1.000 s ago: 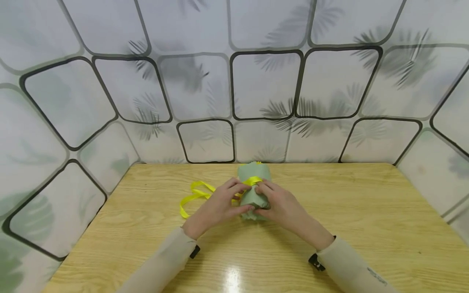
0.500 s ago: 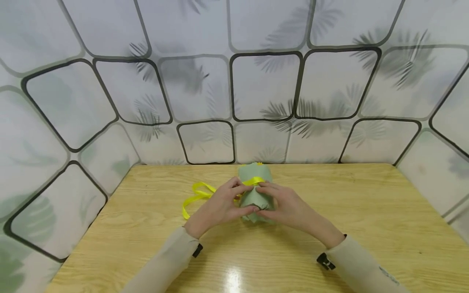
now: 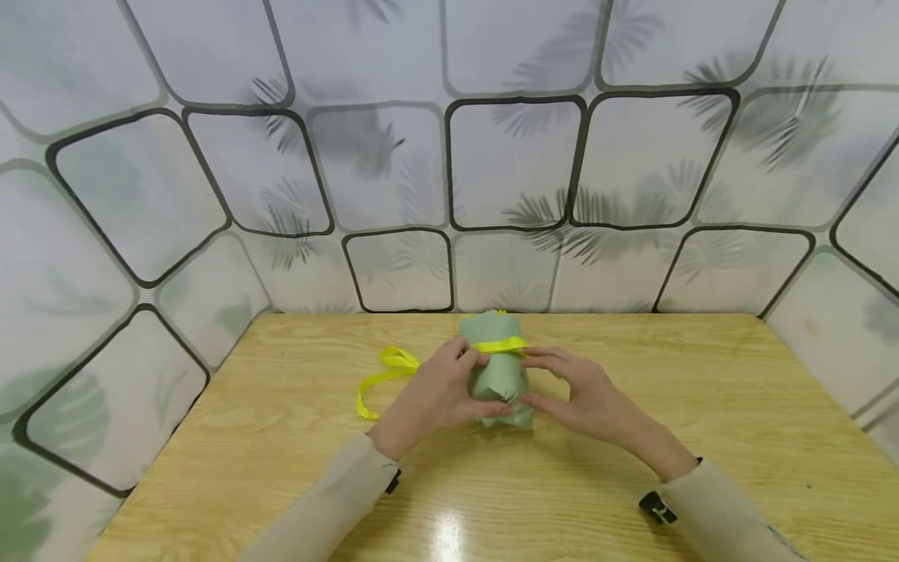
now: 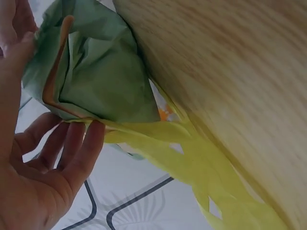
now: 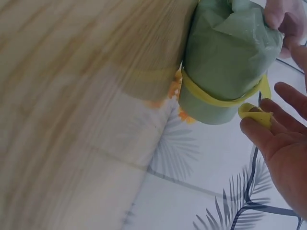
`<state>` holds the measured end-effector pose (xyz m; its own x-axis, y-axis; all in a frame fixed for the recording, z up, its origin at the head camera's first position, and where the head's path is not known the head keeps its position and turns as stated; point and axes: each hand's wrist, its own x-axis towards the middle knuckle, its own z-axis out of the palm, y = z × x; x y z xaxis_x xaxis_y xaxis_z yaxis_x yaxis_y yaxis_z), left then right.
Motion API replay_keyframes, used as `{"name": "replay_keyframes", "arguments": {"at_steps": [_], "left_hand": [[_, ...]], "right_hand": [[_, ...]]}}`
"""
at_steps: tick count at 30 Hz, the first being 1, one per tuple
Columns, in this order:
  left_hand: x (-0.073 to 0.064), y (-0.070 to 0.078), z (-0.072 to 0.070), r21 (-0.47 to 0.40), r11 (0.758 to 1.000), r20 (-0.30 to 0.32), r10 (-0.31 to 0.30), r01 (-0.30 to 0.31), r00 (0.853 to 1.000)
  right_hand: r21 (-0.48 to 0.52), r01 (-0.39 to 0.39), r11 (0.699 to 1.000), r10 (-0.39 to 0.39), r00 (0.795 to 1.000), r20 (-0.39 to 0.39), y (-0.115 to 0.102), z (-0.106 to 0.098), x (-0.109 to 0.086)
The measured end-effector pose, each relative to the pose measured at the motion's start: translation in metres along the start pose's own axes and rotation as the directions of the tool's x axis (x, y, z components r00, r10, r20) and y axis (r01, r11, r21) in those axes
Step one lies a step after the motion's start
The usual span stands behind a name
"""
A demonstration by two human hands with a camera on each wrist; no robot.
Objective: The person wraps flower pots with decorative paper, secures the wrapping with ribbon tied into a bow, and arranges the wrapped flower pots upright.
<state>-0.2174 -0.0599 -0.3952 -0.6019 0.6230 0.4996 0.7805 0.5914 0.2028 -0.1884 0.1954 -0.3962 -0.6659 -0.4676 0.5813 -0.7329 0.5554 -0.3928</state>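
A bouquet (image 3: 495, 378) wrapped in pale green paper lies on the table, its orange-yellow flowers (image 5: 184, 116) peeking out at the far end. Across its middle runs a yellow satin ribbon (image 3: 500, 346). My left hand (image 3: 442, 394) holds the bouquet from the left, with the thumb at the near end and fingertips pressing the ribbon against the paper (image 4: 105, 81). At the right side, my right hand (image 3: 597, 394) pinches a folded bit of ribbon (image 5: 256, 115) at its fingertips, while its thumb reaches the near end of the paper.
A loose length of ribbon (image 3: 367, 394) loops over the table left of the bouquet. The wooden table (image 3: 702, 406) ends at the back against a patterned curtain-like wall (image 3: 513, 164). Dark straps (image 3: 656, 507) sit on the wrists.
My right hand has moved right and its fingers spread from the bouquet's top to its side, drawing the ribbon across. The loose loop on the left has shortened slightly.
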Motion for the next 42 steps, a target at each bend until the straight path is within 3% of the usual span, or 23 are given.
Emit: {"name": "replay_keyframes", "arguments": {"at_steps": [5, 12, 21, 34, 42], "left_hand": [[0.001, 0.004, 0.002, 0.065, 0.997, -0.006, -0.033, 0.033, 0.999], [0.003, 0.007, 0.000, 0.074, 0.996, -0.005, -0.038, 0.039, 0.999], [0.003, 0.008, -0.001, 0.067, 0.997, 0.005, -0.041, 0.041, 0.999], [0.002, 0.007, 0.002, 0.087, 0.994, -0.004, -0.059, 0.059, 0.998], [0.003, 0.008, 0.002, 0.092, 0.993, 0.006, -0.080, 0.079, 0.997]], "right_hand": [[-0.109, -0.010, 0.994, -0.004, 0.992, -0.126, 0.008, -0.005, -0.004], [-0.279, -0.062, 0.958, -0.007, 0.971, -0.239, 0.024, -0.016, -0.009], [-0.300, -0.200, 0.933, 0.127, 0.961, -0.247, 0.034, -0.035, -0.020], [-0.302, -0.377, 0.876, 0.297, 0.913, -0.278, 0.049, -0.063, -0.040], [-0.326, -0.435, 0.840, 0.346, 0.891, -0.295, 0.058, -0.079, -0.052]]}}
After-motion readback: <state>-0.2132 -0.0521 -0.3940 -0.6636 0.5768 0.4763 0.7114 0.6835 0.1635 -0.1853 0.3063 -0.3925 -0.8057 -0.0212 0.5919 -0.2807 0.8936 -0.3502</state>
